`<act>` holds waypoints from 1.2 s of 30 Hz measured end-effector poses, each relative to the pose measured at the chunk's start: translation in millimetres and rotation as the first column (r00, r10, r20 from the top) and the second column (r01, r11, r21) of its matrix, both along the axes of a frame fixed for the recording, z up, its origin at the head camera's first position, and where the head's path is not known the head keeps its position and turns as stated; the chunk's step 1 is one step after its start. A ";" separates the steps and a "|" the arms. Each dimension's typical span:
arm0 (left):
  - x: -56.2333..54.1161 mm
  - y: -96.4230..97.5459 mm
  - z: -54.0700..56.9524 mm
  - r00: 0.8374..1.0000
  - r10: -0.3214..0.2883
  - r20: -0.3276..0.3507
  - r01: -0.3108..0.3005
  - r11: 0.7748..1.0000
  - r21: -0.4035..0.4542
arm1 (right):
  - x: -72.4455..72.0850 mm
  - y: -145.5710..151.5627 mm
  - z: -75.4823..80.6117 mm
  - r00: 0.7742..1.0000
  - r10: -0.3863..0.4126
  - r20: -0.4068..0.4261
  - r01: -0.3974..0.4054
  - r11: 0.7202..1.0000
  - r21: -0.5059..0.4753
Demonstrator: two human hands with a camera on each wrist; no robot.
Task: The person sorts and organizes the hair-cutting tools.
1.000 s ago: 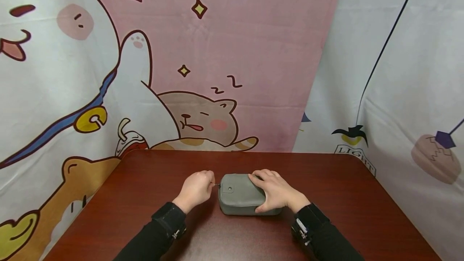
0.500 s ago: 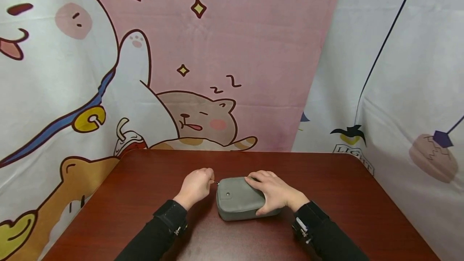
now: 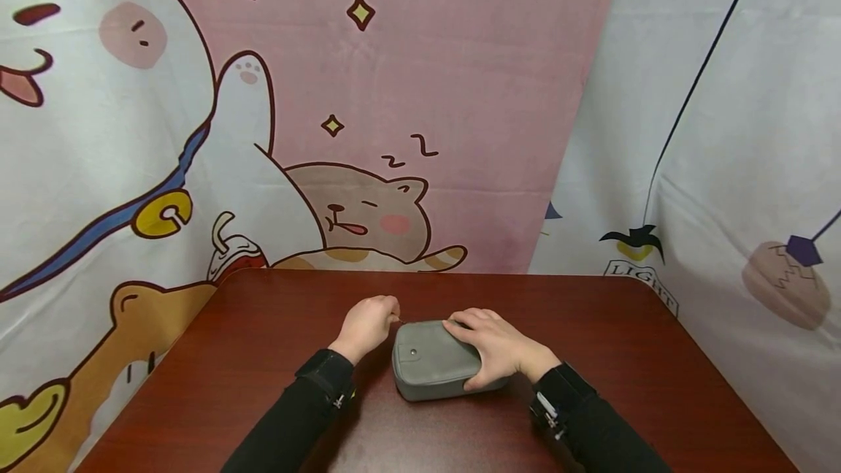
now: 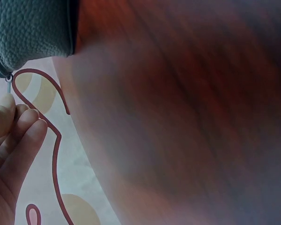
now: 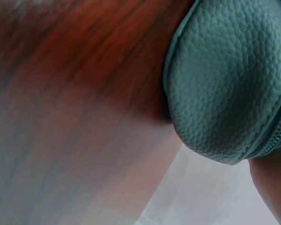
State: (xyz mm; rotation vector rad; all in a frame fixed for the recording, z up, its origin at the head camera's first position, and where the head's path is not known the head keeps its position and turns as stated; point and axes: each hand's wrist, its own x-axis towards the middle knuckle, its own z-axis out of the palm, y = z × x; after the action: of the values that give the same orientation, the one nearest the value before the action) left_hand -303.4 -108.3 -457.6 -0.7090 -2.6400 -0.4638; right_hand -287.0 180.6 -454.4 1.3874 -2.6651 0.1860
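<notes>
A grey-green zippered pouch (image 3: 434, 362) of pebbled leather lies on the brown table (image 3: 558, 429), a small snap on its top. At its far left corner my left hand (image 3: 368, 327) pinches the zipper pull (image 4: 9, 86) between thumb and fingers; the left wrist view shows the pull drawn taut from the pouch corner. My right hand (image 3: 499, 349) grips the pouch's right end, thumb on the near side and fingers over the top. In the right wrist view, the pouch's end and the zipper teeth (image 5: 276, 133) show, with most of that hand out of sight.
Behind the table's far edge hangs a cartoon-printed cloth (image 3: 486, 130) in pink and white. Black bands with small devices (image 3: 545, 411) sit on both wrists.
The pouch has turned slightly, its left end coming nearer to me. My left hand, pinching the zipper pull, has moved away from me and to the right round the corner. The right hand keeps its grip.
</notes>
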 end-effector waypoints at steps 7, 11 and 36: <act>-2.7 6.3 1.4 1.000 -0.006 -0.014 0.006 1.000 0.021 | 0.4 -1.5 -0.1 1.000 -0.011 -0.005 0.011 1.000 -0.001; -3.9 9.8 3.5 1.000 -0.006 0.001 0.006 1.000 0.028 | 0.3 -3.0 -0.5 1.000 -0.017 -0.004 0.017 1.000 -0.008; 35.4 -19.3 8.5 0.998 0.056 -0.009 -0.056 0.996 0.073 | 1.8 -15.6 -3.5 0.986 -0.169 0.010 0.169 0.985 -0.036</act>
State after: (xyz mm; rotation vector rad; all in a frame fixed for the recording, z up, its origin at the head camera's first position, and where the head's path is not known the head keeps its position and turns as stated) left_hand -268.0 -127.7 -449.1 -0.6119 -2.6110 -0.5356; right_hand -285.2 165.0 -457.9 1.1446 -2.7532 0.2215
